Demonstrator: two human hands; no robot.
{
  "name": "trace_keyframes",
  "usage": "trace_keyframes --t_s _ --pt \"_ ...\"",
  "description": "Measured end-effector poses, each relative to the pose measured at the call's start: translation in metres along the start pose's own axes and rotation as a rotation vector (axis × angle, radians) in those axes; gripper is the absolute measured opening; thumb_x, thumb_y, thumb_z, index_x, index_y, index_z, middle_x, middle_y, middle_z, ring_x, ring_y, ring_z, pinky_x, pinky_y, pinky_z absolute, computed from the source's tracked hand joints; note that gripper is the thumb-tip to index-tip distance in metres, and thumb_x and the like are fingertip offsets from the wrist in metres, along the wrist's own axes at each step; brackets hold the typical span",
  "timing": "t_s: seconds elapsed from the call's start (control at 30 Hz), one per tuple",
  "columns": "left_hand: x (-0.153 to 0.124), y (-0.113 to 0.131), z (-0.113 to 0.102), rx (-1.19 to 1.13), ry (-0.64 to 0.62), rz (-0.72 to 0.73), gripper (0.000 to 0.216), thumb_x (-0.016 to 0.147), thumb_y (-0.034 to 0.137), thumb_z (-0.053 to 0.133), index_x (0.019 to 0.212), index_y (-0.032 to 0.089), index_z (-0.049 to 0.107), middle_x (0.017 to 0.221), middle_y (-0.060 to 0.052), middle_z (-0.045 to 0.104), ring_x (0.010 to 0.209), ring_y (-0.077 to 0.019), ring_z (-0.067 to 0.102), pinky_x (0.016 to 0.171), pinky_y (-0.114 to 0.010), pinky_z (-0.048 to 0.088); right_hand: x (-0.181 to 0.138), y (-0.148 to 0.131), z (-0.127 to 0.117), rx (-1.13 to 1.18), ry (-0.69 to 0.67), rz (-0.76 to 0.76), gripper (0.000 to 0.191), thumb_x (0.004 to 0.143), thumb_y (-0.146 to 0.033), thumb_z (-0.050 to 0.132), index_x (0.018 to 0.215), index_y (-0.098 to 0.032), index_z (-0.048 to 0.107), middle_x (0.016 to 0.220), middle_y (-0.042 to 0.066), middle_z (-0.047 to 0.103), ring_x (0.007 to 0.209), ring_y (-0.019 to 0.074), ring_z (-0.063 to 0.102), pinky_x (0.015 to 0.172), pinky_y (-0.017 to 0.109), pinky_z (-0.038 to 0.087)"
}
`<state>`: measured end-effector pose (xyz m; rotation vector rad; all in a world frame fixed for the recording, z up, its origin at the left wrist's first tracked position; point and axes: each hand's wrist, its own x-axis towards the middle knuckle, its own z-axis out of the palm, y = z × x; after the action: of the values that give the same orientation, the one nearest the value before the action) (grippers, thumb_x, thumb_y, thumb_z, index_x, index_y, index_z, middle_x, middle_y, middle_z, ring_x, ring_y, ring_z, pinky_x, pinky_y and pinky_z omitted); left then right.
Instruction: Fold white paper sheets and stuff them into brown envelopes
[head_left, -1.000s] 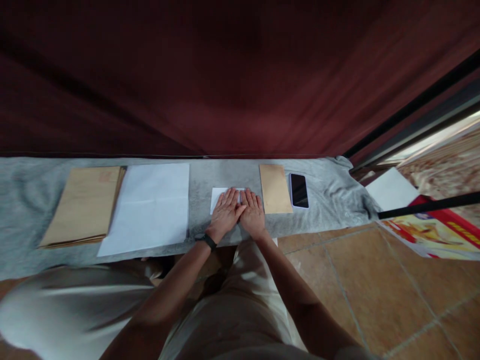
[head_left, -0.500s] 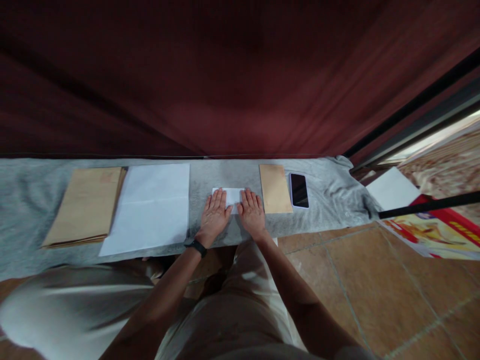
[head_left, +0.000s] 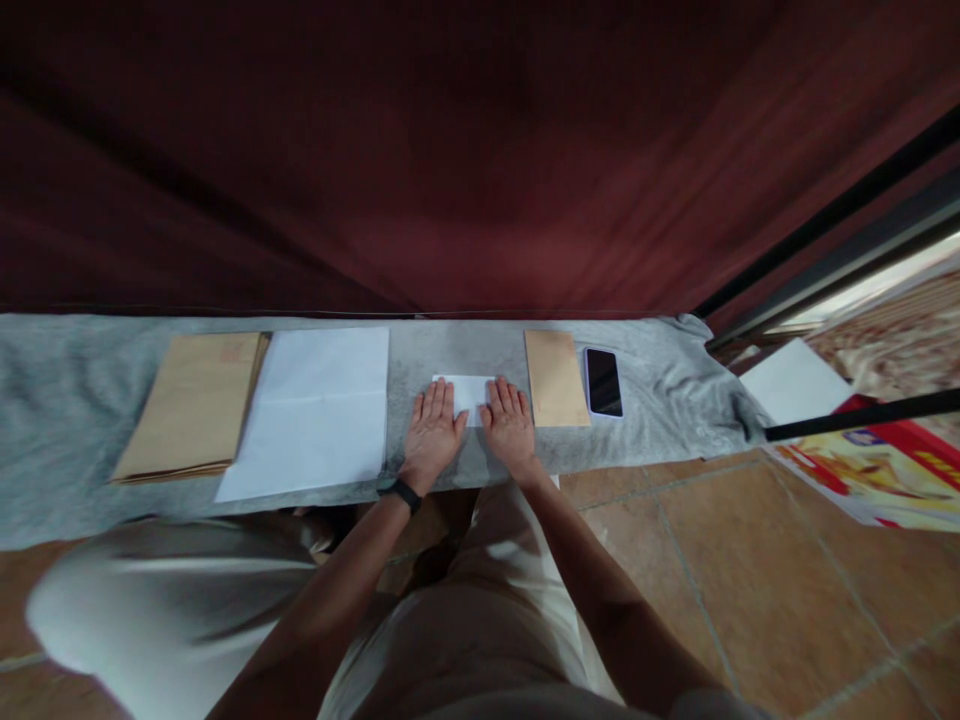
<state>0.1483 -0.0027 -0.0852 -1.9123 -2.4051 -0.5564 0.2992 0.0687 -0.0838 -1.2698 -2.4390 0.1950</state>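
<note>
1. Down at the near edge, pale trousers [head_left: 465, 620] on bent legs are seen over a brown tiled floor [head_left: 712, 560].
2. Just past the knees, a black wristband [head_left: 406, 494] is worn on the left wrist.
3. Next up, the left hand [head_left: 431, 432] and right hand [head_left: 511, 428] are laid palm-down, side by side with a small gap, fingers stretched out flat. Nothing is gripped by either.
4. Under the fingertips, a small folded white paper [head_left: 466, 390] is pressed onto the grey cloth [head_left: 660, 400]. Only its middle strip and far edge are left uncovered between the hands.
5. Just right of the right hand, a single brown envelope [head_left: 556, 378] is laid flat, with a phone [head_left: 603, 381] just beside it, dark screen up.
6. Off to the left, a big white sheet [head_left: 315, 410] is spread out, and a stack of brown envelopes [head_left: 191, 405] is set along its left side.
7. Far right, off the cloth, a red-and-yellow printed sheet [head_left: 885, 465] is crossed by a black bar [head_left: 862, 415]. The print can't be made out.
8. Furthest back, it's all closed off by a dark red curtain [head_left: 450, 150].
</note>
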Motion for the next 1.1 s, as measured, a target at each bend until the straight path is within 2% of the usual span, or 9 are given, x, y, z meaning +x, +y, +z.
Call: trace_keyframes --t_s 0.37,0.6,0.87,1.1 --pt "0.001 0.001 -0.002 0.021 -0.040 -0.015 0.067 0.104 0.042 0.030 0.158 0.005 0.032 0.164 -0.019 0.034 0.156 -0.0292 0.027 0.127 -0.051 0.023 0.005 -0.008 -0.005 0.005 -0.029 0.032 0.053 0.108 -0.035 0.037 0.155 -0.010 0.043 0.161 0.016 0.041 0.150 0.0292 0.037 0.123 0.050 0.027" --pt "0.001 0.002 -0.002 0.043 -0.074 -0.033 0.065 0.104 0.040 0.028 0.159 0.006 0.032 0.166 -0.018 0.032 0.156 -0.0275 0.026 0.128 -0.048 0.021 0.003 -0.019 -0.002 0.009 -0.097 -0.069 0.049 0.109 -0.034 0.037 0.153 -0.017 0.047 0.161 0.011 0.042 0.149 0.0272 0.039 0.124 0.048 0.027" --pt "-0.009 0.005 -0.006 0.035 -0.082 -0.119 0.067 0.104 0.041 0.032 0.159 0.003 0.030 0.167 -0.020 0.027 0.157 -0.0300 0.021 0.128 -0.049 0.018 -0.006 -0.005 0.000 -0.026 -0.052 -0.059 0.053 0.108 -0.039 0.041 0.156 -0.017 0.043 0.163 0.014 0.039 0.151 0.0292 0.036 0.123 0.049 0.026" --pt "-0.021 0.008 -0.007 0.017 -0.014 -0.201 0.064 0.103 0.037 0.030 0.158 0.003 0.033 0.165 -0.020 0.032 0.156 -0.0303 0.025 0.128 -0.052 0.019 -0.010 0.006 0.001 -0.024 -0.042 -0.022 0.054 0.108 -0.038 0.040 0.157 -0.015 0.042 0.163 0.016 0.039 0.150 0.0295 0.036 0.123 0.049 0.027"
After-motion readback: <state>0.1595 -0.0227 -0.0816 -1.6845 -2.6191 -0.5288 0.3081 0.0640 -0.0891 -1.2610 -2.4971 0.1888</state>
